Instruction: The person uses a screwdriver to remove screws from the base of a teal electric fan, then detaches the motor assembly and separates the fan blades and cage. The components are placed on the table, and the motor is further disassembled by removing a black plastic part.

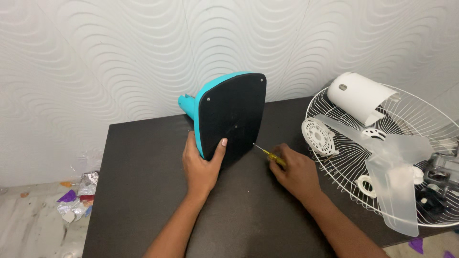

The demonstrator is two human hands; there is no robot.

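Hands are working at a teal fan base [233,114] that is standing on edge near the middle of the dark tabletop [143,191], its black underside facing the camera and its teal neck pointing back toward the wavy white wall [95,57]. The left hand [201,165] is gripping the base's lower left edge, fingers wrapping behind it and the thumb lying across the black plate. The right hand [296,172], just right of the base, is closing around the yellow handle of a screwdriver [269,155], whose thin shaft is reaching to the base's lower right corner, where the tip is touching the plate. Farther right of the base, a white wire grille [406,119] is lying flat on the tabletop, carrying a clear fan blade [397,157], a white motor cover [361,98] and a small round white disc [318,137]. Left of the base, below the tabletop, foil scraps [79,196] are littering the floor.
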